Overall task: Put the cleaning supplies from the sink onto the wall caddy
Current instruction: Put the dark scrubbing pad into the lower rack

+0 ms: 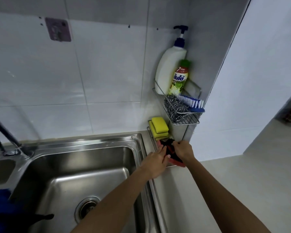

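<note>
I have both hands on the red-and-black scouring pad (172,156): left hand (155,161) flat against it, right hand (181,151) pinching its top; it lies lengthwise in the lower wire caddy tray (152,137), below the yellow sponges (159,126)

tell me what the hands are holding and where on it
Both hands are on a red-and-black pad at the lower rack. The left hand presses its left side; the right hand pinches its top. How firm either grip is cannot be told.
</note>
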{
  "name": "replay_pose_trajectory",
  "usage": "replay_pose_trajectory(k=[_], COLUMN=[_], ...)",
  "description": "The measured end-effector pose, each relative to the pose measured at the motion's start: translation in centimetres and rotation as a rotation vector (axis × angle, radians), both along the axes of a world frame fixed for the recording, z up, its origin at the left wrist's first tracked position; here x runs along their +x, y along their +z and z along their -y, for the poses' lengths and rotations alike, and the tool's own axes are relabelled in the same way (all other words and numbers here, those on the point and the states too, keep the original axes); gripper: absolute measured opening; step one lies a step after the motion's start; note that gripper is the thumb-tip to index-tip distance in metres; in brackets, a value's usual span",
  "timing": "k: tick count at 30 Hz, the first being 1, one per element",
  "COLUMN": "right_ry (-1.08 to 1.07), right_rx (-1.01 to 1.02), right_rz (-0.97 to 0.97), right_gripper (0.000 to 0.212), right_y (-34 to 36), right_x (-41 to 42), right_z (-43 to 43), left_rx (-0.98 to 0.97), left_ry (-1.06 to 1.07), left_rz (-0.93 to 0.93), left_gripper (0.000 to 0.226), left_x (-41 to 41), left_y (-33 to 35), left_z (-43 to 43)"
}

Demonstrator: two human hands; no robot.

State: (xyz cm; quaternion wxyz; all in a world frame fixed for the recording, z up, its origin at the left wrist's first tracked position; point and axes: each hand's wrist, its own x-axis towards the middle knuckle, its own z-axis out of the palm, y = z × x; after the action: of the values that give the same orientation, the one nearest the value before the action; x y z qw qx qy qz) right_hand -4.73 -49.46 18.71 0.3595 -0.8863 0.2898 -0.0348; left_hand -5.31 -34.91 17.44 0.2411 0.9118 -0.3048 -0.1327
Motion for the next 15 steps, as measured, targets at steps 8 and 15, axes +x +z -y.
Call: replay_pose_trajectory(k=[8, 15], right_ry=[0.137, 0.215], right_rx=[-0.157, -0.190], right_rz=[-0.149, 0.026], right_gripper=[0.038, 0.034], right_y=[-0.3, -1.5], right_x=[3.0, 2.8], right_z=[0.0, 0.6], left_rx=[0.194, 0.369], left_ry=[-0.030, -0.046], left_rz=[-0.016, 0.069], left_gripper=[0.056, 0.058], left_x=[1.3, 2.5], left_y=[-1.2, -1.1], left_z=[0.8, 1.7])
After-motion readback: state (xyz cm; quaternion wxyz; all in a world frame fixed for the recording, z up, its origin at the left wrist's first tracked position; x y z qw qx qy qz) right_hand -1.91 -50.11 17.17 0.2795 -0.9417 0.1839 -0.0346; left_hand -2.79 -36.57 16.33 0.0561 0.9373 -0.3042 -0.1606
